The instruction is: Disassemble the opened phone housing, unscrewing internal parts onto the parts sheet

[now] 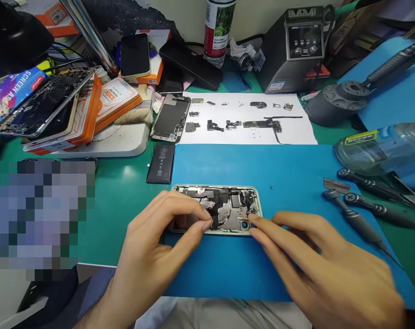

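Partly beneath left grip [159, 233], opened phone [233, 217]

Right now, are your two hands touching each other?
Apart. The head view shows the left hand and right hand with part of the opened phone visible between their fingertips.

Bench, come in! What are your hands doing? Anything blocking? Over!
Left hand loosely pinched over open, pale-green-rimmed, rectangular phone body. Right hand at its right end. Only hands cover it; slim dark screwdrivers lie aside.
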{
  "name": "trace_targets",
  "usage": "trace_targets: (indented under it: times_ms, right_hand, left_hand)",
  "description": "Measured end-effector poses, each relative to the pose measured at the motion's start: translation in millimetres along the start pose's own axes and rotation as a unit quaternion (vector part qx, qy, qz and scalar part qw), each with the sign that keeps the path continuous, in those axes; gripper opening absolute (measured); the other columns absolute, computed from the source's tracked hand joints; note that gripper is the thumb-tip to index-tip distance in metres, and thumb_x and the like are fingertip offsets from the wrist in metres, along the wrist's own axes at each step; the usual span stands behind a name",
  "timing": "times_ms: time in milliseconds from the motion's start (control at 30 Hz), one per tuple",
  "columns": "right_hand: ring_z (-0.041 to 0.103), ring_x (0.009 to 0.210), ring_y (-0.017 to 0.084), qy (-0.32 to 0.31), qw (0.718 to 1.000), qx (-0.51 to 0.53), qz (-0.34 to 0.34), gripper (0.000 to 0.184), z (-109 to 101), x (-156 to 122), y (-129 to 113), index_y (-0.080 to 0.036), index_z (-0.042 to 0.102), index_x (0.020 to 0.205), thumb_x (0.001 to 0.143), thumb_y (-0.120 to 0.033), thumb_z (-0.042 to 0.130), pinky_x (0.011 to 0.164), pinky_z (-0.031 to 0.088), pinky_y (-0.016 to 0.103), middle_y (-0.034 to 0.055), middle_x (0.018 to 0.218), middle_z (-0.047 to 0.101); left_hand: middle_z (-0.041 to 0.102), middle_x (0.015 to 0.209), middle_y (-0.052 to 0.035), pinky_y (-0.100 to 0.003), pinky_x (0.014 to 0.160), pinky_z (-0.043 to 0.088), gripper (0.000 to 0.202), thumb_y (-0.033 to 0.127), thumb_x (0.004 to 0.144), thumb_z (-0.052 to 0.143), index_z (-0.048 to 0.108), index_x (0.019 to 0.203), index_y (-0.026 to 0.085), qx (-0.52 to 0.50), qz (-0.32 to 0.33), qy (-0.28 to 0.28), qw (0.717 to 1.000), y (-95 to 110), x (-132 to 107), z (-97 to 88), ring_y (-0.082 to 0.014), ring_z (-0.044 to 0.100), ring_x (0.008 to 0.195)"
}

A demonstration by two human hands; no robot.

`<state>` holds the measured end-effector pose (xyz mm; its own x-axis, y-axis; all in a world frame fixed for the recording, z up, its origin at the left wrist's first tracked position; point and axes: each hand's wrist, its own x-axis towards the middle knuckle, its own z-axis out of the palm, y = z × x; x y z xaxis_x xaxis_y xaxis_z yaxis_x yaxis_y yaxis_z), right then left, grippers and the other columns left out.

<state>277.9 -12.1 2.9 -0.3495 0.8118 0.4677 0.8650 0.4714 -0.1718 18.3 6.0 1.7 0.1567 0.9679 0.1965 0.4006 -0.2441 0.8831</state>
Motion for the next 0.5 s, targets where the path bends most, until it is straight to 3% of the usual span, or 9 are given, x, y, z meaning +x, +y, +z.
trace_targets:
  times_ms: [133, 367, 500]
  right_hand:
    - [0.067, 0.082, 0.013, 0.003, 0.999, -0.007, -0.044, 0.017, 12.9, 10.3, -14.4, -0.019, 0.083, 0.119, 0.106, -0.015, 0.072, 0.073, 0.044, 0.031, 0.0047, 0.101, 0.077]
    - [0.065, 0.078, 0.017, 0.000, 0.994, -0.050, -0.101, 0.013, 11.8, 11.9, -6.2, -0.013, 0.079, 0.113, 0.100, -0.011, 0.078, 0.072, 0.046, 0.034, 0.0066, 0.100, 0.079]
    - [0.068, 0.083, 0.018, -0.017, 0.994, -0.060, -0.085, 0.027, 10.4, 12.1, -7.3, -0.015, 0.071, 0.123, 0.098, -0.013, 0.082, 0.075, 0.048, 0.035, 0.0082, 0.106, 0.077]
  left_hand:
    - [0.074, 0.102, 0.0071, -0.026, 0.079, 0.051, 0.026, 0.007, 0.106, 0.070, 0.068, 0.108, 0.033, 0.007, 0.002, -0.008, 1.000, -0.4, -0.1, 0.2, -0.0127, 0.069, 0.098]
    - [0.075, 0.101, 0.0055, -0.026, 0.076, 0.051, 0.023, 0.008, 0.105, 0.071, 0.068, 0.108, 0.031, 0.009, 0.022, -0.002, 1.000, -1.1, 1.8, 1.5, -0.0132, 0.070, 0.095]
    - [0.076, 0.099, 0.0028, -0.030, 0.076, 0.052, 0.022, 0.008, 0.105, 0.070, 0.067, 0.106, 0.029, -0.003, 0.035, -0.005, 0.999, -3.0, 3.8, 0.2, -0.0159, 0.071, 0.093]
